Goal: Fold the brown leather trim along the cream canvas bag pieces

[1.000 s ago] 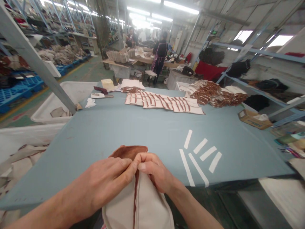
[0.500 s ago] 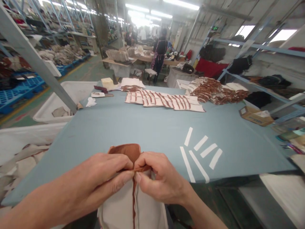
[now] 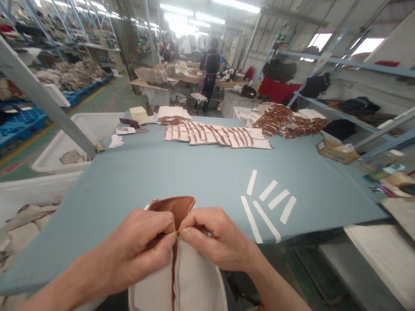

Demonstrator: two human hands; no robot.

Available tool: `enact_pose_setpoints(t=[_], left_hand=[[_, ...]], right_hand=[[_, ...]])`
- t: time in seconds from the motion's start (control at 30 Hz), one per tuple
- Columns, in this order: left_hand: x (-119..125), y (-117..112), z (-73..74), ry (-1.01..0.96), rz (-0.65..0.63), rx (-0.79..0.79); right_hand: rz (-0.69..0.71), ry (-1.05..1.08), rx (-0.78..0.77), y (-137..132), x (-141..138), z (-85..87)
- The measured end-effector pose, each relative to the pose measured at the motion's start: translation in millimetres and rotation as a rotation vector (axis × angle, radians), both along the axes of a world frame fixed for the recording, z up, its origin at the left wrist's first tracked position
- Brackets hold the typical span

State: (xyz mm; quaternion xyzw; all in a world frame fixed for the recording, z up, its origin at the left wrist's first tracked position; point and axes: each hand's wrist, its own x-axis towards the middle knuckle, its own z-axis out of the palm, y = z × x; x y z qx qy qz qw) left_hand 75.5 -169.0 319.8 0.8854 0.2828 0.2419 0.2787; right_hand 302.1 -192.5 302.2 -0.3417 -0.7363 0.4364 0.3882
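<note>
Both of my hands pinch the top edge of a cream and brown sewn fabric piece [image 3: 197,276], which hangs at the near edge of the table. A dark brown seam runs down its middle, and brown material shows inside its top. My left hand [image 3: 142,242] is closed on the edge just left of the seam. Right of the seam, my right hand [image 3: 214,237] grips the same edge between thumb and fingers. The fingertips of both hands almost meet, hiding the cloth between them. Several white strips [image 3: 269,203] lie on the table to the right.
The blue-covered table [image 3: 136,168] bears a row of cream and brown pieces [image 3: 214,134] and a heaped pile [image 3: 279,121] farther back. White bins [image 3: 52,166] stand at the left. A cardboard box [image 3: 337,151] sits at right. A person [image 3: 210,67] stands in the background.
The view has shifted slightly right. Both hands still pinch the fabric's top edge; the left fingers have curled tighter, and the brown inside shows a little more.
</note>
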Motion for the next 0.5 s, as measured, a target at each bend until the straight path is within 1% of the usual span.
enact_pose_setpoints(t=[0.07, 0.13, 0.2, 0.27, 0.3, 0.37, 0.43, 0.5], left_hand=[[2.1, -7.2, -11.7, -0.111, 0.077, -0.141], [4.4, -13.0, -20.7, -0.216, 0.161, -0.327], [7.4, -15.0, -25.4, -0.279, 0.207, -0.517], [10.4, -13.0, -25.8, -0.293, 0.205, -0.649], [11.5, -11.0, -24.9, -0.29, 0.187, -0.677], [12.1, -6.8, -21.7, -0.286, 0.145, -0.668], [9.2, -4.7, -17.9, -0.247, 0.123, -0.602], [2.6, -6.1, -13.7, -0.164, 0.123, -0.516]], right_hand=[[0.014, 0.06, -0.011, 3.3, -2.7, -5.4], [-0.006, 0.086, 0.02, 4.6, -6.4, -10.2], [-0.037, 0.093, 0.054, 4.1, -9.6, -14.2], [-0.065, 0.087, 0.091, 2.9, -11.2, -16.9], [-0.073, 0.079, 0.116, 2.4, -11.2, -17.5], [-0.082, 0.057, 0.165, 2.3, -9.5, -16.4], [-0.079, 0.029, 0.203, 3.5, -5.5, -12.3], [-0.071, -0.021, 0.215, 6.1, 0.9, -5.7]])
